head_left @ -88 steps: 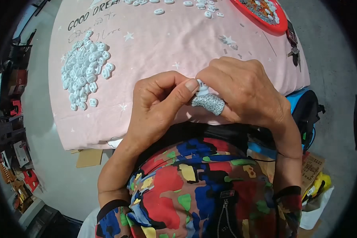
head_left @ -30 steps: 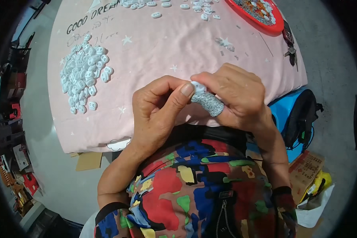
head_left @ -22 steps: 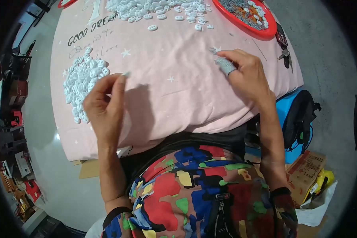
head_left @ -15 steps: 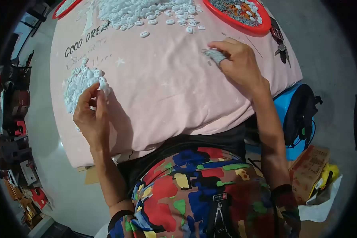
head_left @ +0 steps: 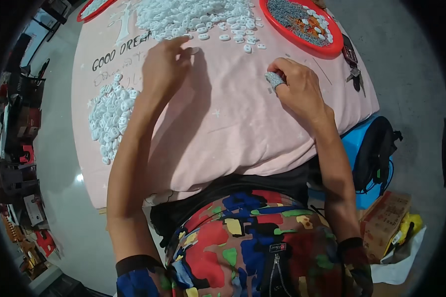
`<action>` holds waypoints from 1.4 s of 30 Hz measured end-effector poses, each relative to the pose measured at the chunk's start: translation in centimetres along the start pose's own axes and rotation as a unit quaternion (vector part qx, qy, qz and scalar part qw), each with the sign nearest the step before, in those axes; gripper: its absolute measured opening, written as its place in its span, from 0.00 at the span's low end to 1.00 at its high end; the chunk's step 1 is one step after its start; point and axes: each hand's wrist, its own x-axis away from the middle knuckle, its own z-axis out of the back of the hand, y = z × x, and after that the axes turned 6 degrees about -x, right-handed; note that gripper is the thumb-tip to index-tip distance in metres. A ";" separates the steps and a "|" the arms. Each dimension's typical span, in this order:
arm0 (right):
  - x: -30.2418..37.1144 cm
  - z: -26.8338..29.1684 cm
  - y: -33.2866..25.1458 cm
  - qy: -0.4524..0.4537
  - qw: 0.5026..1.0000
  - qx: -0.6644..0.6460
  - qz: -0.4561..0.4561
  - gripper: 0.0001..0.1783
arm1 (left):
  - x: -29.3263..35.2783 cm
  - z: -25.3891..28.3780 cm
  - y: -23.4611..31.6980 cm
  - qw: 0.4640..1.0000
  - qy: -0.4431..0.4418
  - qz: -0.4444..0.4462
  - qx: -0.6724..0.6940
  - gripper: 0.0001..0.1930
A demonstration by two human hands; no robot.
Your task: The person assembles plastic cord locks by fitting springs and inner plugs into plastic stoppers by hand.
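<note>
My left hand (head_left: 166,67) reaches over the pink cloth to the near edge of a big pile of small white oval plastic pieces (head_left: 195,17) with holes. Its thumb and forefinger are apart, close to some loose pieces. Below that forearm, a smaller pile of the same white pieces (head_left: 106,116) lies at the left. My right hand (head_left: 300,89) rests over the cloth at the right, fingers curled together. A grey wrap (head_left: 274,79) goes round one of its fingers. What its fingertips may hold is hidden. Tiny metal bits (head_left: 270,90) lie beside it.
A red tray (head_left: 302,47) of grey metal pieces, with some white ones, stands far right. Another red tray (head_left: 98,10) is far left. Keys (head_left: 355,75) lie near the table's right edge. A blue container (head_left: 364,148) with a black bag and a cardboard box (head_left: 385,222) stand beside the table.
My left hand has left the small pile and moved away and right to the big pile, its fingers parting. My right hand stays nearly in place, its fingers more curled. The view has shifted slightly.
</note>
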 end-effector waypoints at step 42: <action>5.8 1.4 -3.6 0.121 0.917 -0.340 -0.171 0.09 | -3.3 -1.7 1.7 0.982 -0.174 -0.016 0.077 0.11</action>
